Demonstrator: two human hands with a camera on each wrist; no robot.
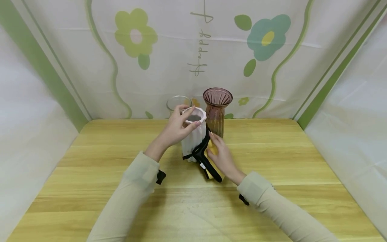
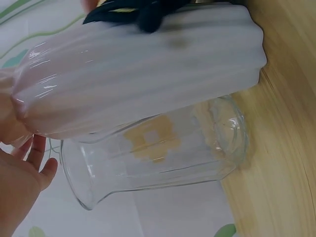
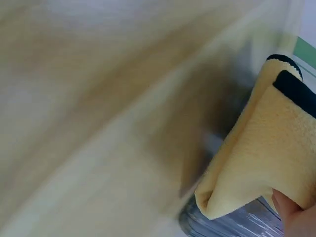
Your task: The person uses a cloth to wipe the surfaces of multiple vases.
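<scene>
A white fluted vase [image 1: 189, 143] stands slightly tilted on the wooden table. My left hand [image 1: 176, 127] grips it around the scalloped rim, fingers on the far side and thumb on the near side. With my right hand [image 1: 224, 157] I hold a folded yellow cloth [image 3: 266, 153] with black edging against the vase's right side. The thumb presses on the cloth in the right wrist view; most of the other fingers are hidden there. The left wrist view shows the smooth vase wall [image 2: 148, 69] and dark cloth edging touching it.
Behind the white vase is a clear glass vase [image 2: 148, 168]. A purple-to-amber ribbed glass vase [image 1: 217, 116] stands close behind the cloth, to the right. A printed fabric backdrop [image 1: 181, 50] rises at the table's far edge, with pale side walls left and right.
</scene>
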